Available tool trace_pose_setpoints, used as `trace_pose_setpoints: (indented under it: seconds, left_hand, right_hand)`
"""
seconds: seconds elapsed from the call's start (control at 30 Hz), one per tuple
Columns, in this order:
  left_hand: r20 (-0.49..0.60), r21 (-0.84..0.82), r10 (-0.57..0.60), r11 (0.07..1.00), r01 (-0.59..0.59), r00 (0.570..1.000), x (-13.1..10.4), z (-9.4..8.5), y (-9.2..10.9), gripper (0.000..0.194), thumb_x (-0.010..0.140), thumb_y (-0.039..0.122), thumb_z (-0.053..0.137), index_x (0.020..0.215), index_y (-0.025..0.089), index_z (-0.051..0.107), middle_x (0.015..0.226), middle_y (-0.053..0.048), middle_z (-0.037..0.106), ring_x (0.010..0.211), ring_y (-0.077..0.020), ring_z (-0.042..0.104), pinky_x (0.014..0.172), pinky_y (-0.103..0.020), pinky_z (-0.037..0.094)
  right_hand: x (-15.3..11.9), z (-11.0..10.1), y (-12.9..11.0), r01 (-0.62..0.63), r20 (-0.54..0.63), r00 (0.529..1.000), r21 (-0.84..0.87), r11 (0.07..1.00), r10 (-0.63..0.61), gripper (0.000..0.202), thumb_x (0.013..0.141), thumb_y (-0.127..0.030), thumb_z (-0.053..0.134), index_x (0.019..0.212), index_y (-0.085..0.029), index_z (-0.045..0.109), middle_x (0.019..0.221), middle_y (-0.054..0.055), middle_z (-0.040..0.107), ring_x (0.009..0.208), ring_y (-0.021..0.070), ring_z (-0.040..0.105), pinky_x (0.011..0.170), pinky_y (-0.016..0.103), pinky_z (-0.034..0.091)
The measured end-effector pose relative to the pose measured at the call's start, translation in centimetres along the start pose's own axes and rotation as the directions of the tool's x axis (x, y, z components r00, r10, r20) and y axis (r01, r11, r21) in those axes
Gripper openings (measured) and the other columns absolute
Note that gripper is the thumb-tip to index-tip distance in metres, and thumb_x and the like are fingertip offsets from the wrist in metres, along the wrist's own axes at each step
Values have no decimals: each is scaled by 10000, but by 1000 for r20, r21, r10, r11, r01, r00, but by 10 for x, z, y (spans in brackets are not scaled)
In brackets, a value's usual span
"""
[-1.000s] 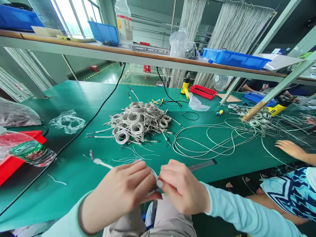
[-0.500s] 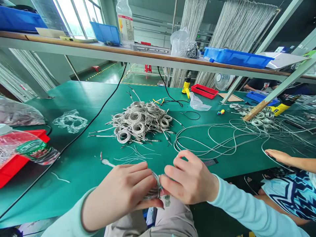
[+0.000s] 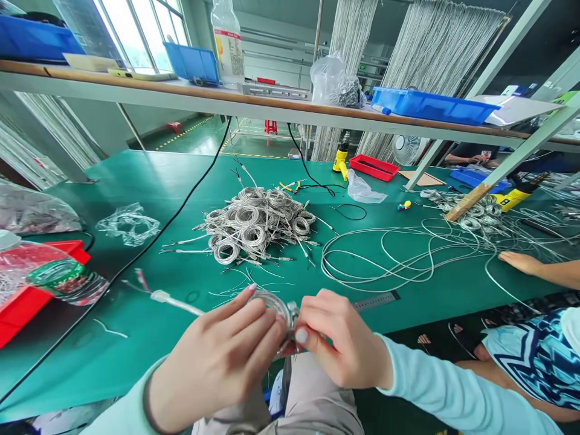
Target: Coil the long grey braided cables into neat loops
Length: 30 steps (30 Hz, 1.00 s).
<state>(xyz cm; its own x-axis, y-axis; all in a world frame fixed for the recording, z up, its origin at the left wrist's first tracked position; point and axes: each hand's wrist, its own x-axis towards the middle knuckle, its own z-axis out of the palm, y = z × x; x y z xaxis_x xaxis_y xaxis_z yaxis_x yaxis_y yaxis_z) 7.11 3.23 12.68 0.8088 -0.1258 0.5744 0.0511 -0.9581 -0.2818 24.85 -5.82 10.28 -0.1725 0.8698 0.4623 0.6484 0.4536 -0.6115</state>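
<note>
My left hand (image 3: 231, 353) is closed round a coil of grey cable (image 3: 273, 302) at the near edge of the table. One end of that cable, with a white sleeve and stripped wires, sticks out to the left past my knuckles. My right hand (image 3: 342, 338) pinches the coil's right side, beside a small clear connector (image 3: 293, 311). Its fingertips partly hide what they grip. Beyond my hands lies a pile of coiled cables (image 3: 254, 226), with several thin cut strands in front of it.
Long loose cables (image 3: 385, 260) spread to the right, near a co-worker's hand (image 3: 521, 263). A steel ruler (image 3: 376, 300) lies by my right hand. A black cord (image 3: 174, 211) crosses the left side. Farther back are a yellow heat gun (image 3: 341, 160) and a red tray (image 3: 374, 168); a shelf spans above.
The coil has turned up into view between my hands, and its stripped end has swung left and up. My right hand has shifted slightly left and lower, its fingers now closer together.
</note>
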Motion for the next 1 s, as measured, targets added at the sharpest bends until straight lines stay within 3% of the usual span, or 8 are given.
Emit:
trace_pose_setpoints:
  seconds: [0.13, 0.33, 0.47, 0.53, 0.67, 0.77, 0.87, 1.0]
  left_hand:
    - [79, -251, -50, 965, 68, 996, 0, 3, -7, 311, 920, 410, 509, 760, 155, 584, 616, 2, 533, 563, -148, 481, 533, -278, 431]
    - [159, -396, -36, 913, 97, 987, -3, 7, -10, 355, 843, 505, 586, 737, 166, 576, 597, 7, 524, 571, -138, 482, 500, -251, 373]
    - [180, -423, -26, 900, 101, 983, -1, 6, -10, 369, 843, 521, 569, 741, 166, 574, 592, 8, 525, 579, -140, 492, 513, -249, 387]
    - [155, -384, -30, 919, 88, 987, 0, 5, -9, 361, 855, 509, 564, 742, 166, 570, 600, 6, 527, 577, -141, 487, 510, -248, 396]
    - [42, -114, -18, 993, 23, 999, 2, 4, -2, 223, 942, 279, 497, 790, 151, 597, 632, 0, 559, 579, -150, 490, 716, -321, 505]
    - [-3, 31, 18, 999, -18, 1000, 1, 3, 2, 224, 930, 97, 412, 842, 126, 616, 643, -4, 576, 589, -157, 510, 867, -401, 495]
    - [18, -93, -24, 995, 25, 1000, -1, 4, -1, 203, 940, 256, 497, 808, 144, 604, 618, 7, 553, 567, -150, 491, 757, -343, 517]
    - [84, -360, -79, 927, 104, 993, -2, 4, -6, 344, 864, 493, 563, 770, 163, 579, 608, 8, 542, 574, -140, 504, 529, -254, 435]
  right_hand:
    - [2, -15, 6, 379, 39, 896, -588, 714, -443, 423, 1001, -400, 318, 843, -134, 606, 752, 53, 601, 626, 160, 462, 658, 372, 320]
    - [6, -27, 11, 575, 215, 747, -683, 451, -629, 207, 949, -291, 479, 845, -205, 635, 774, -9, 613, 602, 142, 445, 710, 388, 379]
    - [6, -21, 11, 587, 173, 742, -633, 504, -648, 230, 930, -229, 475, 756, -188, 619, 679, -18, 589, 564, 138, 412, 649, 361, 361]
    - [5, -14, 7, 534, 80, 801, -545, 647, -594, 287, 934, -196, 424, 693, -166, 576, 616, -3, 547, 552, 137, 396, 600, 341, 335]
    - [-1, 2, -2, 81, -80, 993, -119, 990, -91, 366, 969, -189, 322, 634, -167, 467, 593, 10, 506, 557, 119, 433, 530, 269, 328]
    - [-4, 4, -3, -147, 33, 989, 61, 987, 145, 389, 1008, -230, 333, 642, -169, 449, 608, -9, 541, 552, 92, 469, 522, 224, 329]
    - [-5, -5, 3, 99, 0, 995, -167, 981, -100, 418, 1026, -324, 286, 735, -156, 535, 680, 25, 588, 614, 127, 492, 585, 276, 339]
    - [-2, -20, 9, 431, 51, 851, -637, 639, -523, 220, 952, -227, 409, 882, -167, 609, 736, 25, 627, 582, 150, 456, 645, 358, 350]
